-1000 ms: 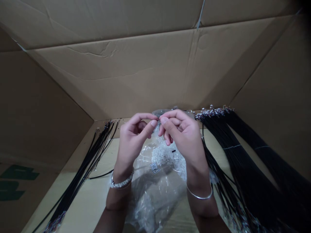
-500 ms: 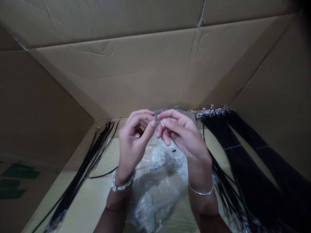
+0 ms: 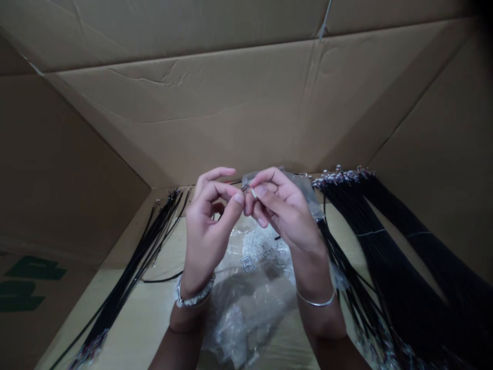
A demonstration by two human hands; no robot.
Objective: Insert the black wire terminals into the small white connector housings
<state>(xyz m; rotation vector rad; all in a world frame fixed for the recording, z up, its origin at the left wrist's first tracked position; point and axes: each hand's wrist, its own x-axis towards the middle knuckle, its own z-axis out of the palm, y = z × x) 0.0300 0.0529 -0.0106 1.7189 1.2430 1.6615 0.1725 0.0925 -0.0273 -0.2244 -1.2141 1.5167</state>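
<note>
In the middle of the head view, my left hand (image 3: pixel 210 221) pinches thin wire ends (image 3: pixel 245 188) between thumb and index finger. Its other fingers are partly raised. Close beside it, my right hand (image 3: pixel 287 216) has thumb and fingers closed on a small white connector (image 3: pixel 253 193). The wire tips lie right at the connector; whether any sits inside it I cannot tell. Below both hands lies a clear plastic bag (image 3: pixel 239 303) with many small white pieces (image 3: pixel 265 246) in it and a paper label (image 3: pixel 247 264).
Black cables (image 3: pixel 131 272) with bare coloured wire ends lie on the left of the table (image 3: pixel 127 329). Thick bundles of black cables (image 3: pixel 385 257), with white connectors at their far ends, lie on the right. Cardboard walls (image 3: pixel 215 113) enclose the back and sides.
Both hands have shifted slightly left. My left hand's upper fingers have lifted and straightened, and the wire ends between the hands show more clearly. The white connector stays in my right hand.
</note>
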